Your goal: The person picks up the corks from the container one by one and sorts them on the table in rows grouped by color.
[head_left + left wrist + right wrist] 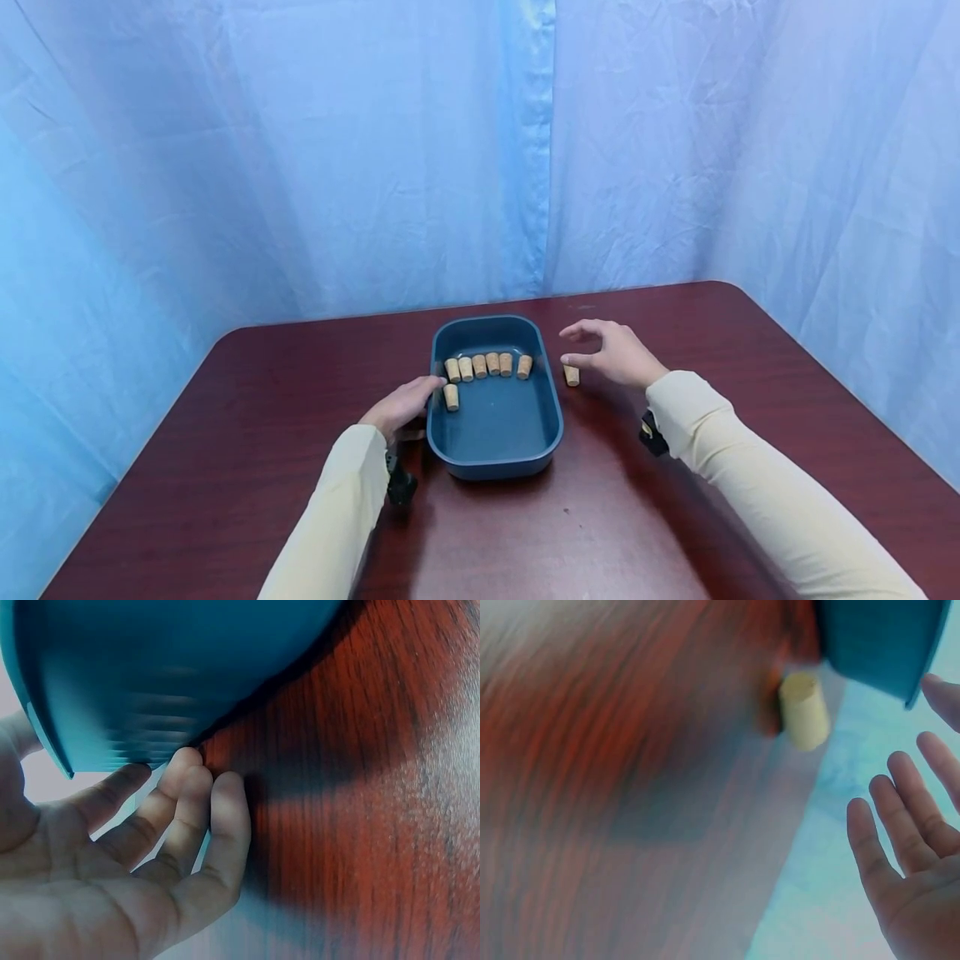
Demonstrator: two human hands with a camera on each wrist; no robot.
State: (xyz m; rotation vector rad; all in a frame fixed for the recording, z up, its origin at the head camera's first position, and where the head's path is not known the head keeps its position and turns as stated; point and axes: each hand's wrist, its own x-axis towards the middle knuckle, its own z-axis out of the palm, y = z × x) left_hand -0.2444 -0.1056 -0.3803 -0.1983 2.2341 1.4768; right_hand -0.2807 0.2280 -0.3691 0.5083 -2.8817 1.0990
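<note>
A dark blue tray (551,421) sits mid-table and holds several corks (480,366), most in a row along its far end and one apart (451,397). My left hand (429,387) rests against the tray's left rim. In the left wrist view its relaxed fingers (187,802) touch the tray's outer wall (150,675). One more cork (572,375) lies on the table just right of the tray. My right hand (573,346) hovers beside it, fingers spread and holding nothing. In the right wrist view this cork (804,710) lies near the tray's corner (877,637), apart from the straight fingers (900,810).
The dark red wooden table (262,400) has rounded far corners. Blue curtains (375,167) close off the back and both sides. Black wrist camera mounts sit under both cream sleeves (720,433).
</note>
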